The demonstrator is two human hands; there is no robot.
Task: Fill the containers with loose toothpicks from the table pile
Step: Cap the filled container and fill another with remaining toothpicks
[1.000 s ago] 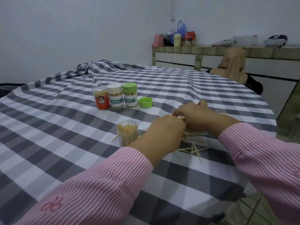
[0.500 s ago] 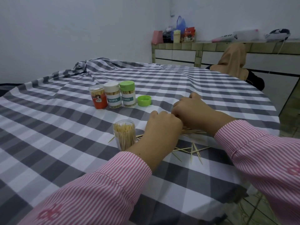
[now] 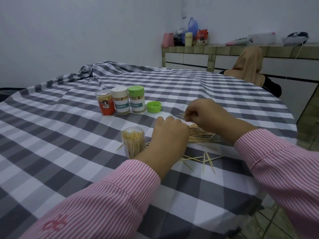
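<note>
A: Toothpicks first, where's the pile (image 3: 200, 135) vs your hands?

B: Pile lies on the checked cloth (image 3: 69, 152), under & between both your hands. Your right hand (image 3: 205, 114) is raised just above its far end, fingers curled, pinching a small bunch of picks (image 3: 181, 115) whose tips stick out to the left. So that bunch is off the pile, w/ the rest lying right below your knuckles.

A: Left hand?

B: Your left hand (image 3: 170, 133) sits knuckles-up on the near-left edge of the pile, fingers bent down toward the cloth. Seen from the back only, so can't tell if it has hold of anything.

A: Open container?

B: Clear jar (image 3: 133, 142), no lid, upright, packed w/ picks standing on end. It's just left of your left hand, touching or nearly touching the wrist; can't tell which. One stray pick (image 3: 119, 147) lies at its base on the left.

A: Others?

B: Three closed ones in a row farther back: orange jar (image 3: 105, 104), white-lid jar (image 3: 120, 100), green-lid jar (image 3: 136, 99), side by side & touching. Loose green cap (image 3: 154, 106) lies just right of them, well apart from the open jar.

A: Strays?

B: Scattered picks (image 3: 202, 159) on the near side of the pile, between your two striped sleeves (image 3: 120, 195), some crossing each other.
</note>
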